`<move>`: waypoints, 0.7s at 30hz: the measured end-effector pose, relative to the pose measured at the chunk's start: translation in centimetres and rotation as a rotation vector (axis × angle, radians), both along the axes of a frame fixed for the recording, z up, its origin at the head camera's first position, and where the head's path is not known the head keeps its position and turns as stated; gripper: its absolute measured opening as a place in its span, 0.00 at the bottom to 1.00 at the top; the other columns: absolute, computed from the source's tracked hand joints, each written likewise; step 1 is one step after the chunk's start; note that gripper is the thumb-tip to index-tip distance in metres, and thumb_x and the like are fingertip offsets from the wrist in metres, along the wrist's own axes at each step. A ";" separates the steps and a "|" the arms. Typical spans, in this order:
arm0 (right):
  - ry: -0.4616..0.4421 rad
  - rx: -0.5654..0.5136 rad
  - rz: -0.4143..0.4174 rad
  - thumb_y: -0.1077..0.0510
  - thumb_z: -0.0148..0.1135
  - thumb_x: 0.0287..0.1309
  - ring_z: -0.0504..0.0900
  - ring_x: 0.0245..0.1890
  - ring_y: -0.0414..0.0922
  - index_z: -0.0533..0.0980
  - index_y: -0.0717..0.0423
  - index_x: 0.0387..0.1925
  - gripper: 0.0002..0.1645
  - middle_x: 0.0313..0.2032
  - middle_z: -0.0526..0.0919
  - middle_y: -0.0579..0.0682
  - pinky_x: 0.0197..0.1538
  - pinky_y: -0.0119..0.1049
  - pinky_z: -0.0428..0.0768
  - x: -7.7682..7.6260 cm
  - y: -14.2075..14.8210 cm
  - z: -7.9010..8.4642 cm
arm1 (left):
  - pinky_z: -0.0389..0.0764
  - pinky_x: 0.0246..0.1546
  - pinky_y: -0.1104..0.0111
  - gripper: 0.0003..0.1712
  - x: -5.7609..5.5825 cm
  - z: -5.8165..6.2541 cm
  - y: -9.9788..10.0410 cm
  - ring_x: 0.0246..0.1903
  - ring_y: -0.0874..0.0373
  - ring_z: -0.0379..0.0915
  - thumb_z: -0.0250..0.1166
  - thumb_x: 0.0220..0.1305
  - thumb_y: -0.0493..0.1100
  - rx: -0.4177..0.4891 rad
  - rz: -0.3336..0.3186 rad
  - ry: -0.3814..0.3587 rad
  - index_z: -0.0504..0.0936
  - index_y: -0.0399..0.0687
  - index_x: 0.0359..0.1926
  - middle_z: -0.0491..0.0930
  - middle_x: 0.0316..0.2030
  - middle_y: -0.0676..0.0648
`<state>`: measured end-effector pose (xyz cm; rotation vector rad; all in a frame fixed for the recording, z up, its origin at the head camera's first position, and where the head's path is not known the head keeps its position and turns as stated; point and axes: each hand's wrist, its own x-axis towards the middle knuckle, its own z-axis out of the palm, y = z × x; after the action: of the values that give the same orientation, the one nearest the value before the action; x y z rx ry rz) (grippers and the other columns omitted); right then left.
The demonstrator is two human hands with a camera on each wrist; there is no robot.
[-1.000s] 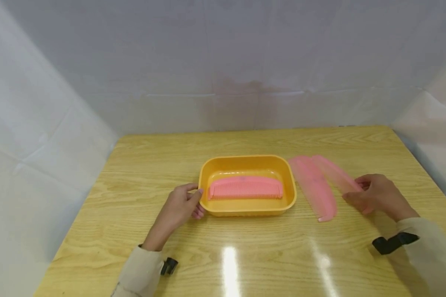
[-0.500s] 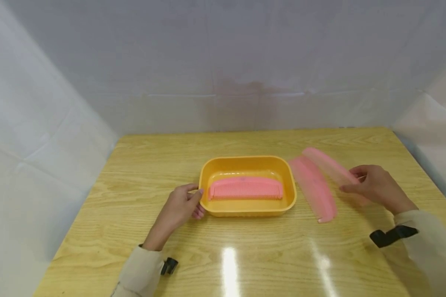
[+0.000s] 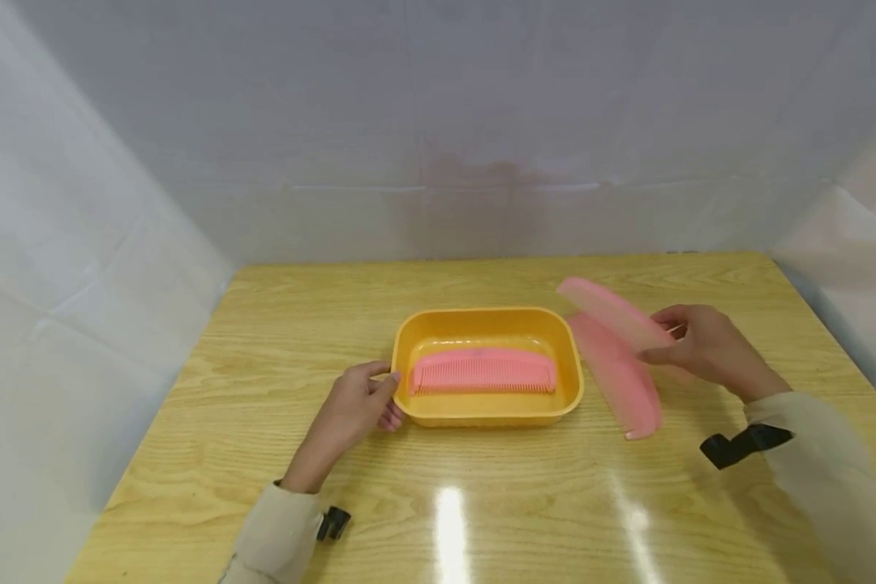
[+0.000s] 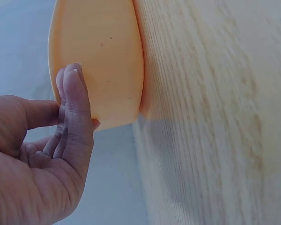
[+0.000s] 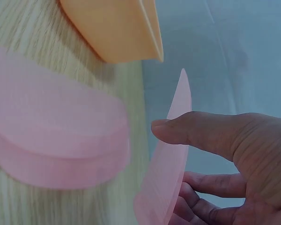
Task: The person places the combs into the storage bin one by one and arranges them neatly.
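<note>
A yellow plastic tub (image 3: pixel 489 418) stands on the table with a pink comb (image 3: pixel 485 369) lying inside, teeth toward me. My left hand (image 3: pixel 350 405) pinches the tub's left rim, thumb on top and fingers against the outer wall (image 4: pixel 103 56). To the right, my right hand (image 3: pixel 704 349) grips a second pink comb (image 3: pixel 616 315) near one end, between thumb (image 5: pixel 178 131) and fingers. That comb is raised and tilted, overlapping another pink comb (image 3: pixel 628 393) that lies slantwise on the table beside the tub. In the right wrist view the lying comb (image 5: pixel 61 171) shows a layered edge.
The wooden table (image 3: pixel 299 300) ends at a pale cloth wall (image 3: pixel 482 162) behind, with more cloth at both sides. Black wrist mounts (image 3: pixel 746 444) sit on both sleeves. Light glares off the tabletop (image 3: pixel 453 527) in front.
My right hand has lifted its comb off the table and carried it leftward and away from me, over the lying comb. My left hand and the tub have stayed put.
</note>
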<state>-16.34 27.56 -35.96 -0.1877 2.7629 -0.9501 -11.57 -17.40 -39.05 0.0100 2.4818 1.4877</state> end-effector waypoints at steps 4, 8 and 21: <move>0.013 -0.003 0.018 0.45 0.76 0.56 0.82 0.42 0.52 0.74 0.67 0.60 0.40 0.49 0.82 0.63 0.37 0.41 0.84 -0.4 -1.2 0.6 | 0.88 0.27 0.58 0.22 0.0 0.0 0.0 0.21 0.53 0.82 0.54 0.79 0.40 -0.002 0.000 0.003 0.72 0.31 0.66 0.84 0.24 0.40; 0.034 -0.006 0.045 0.46 0.76 0.55 0.81 0.44 0.54 0.75 0.66 0.60 0.39 0.50 0.82 0.63 0.40 0.44 0.85 -0.9 -2.4 1.0 | 0.88 0.27 0.58 0.23 0.0 0.0 0.0 0.22 0.52 0.82 0.54 0.79 0.40 0.000 -0.001 0.003 0.71 0.31 0.67 0.84 0.25 0.40; 0.088 -0.021 0.141 0.54 0.77 0.54 0.79 0.49 0.57 0.78 0.66 0.57 0.33 0.51 0.82 0.62 0.49 0.55 0.82 -2.0 -6.1 1.7 | 0.88 0.27 0.58 0.22 -0.1 0.1 0.1 0.21 0.53 0.81 0.54 0.78 0.39 0.002 0.002 -0.003 0.72 0.31 0.66 0.83 0.23 0.43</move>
<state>-18.34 21.45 -34.22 -0.4319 2.7754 -0.9566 -11.63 -17.34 -38.94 0.0049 2.4785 1.4900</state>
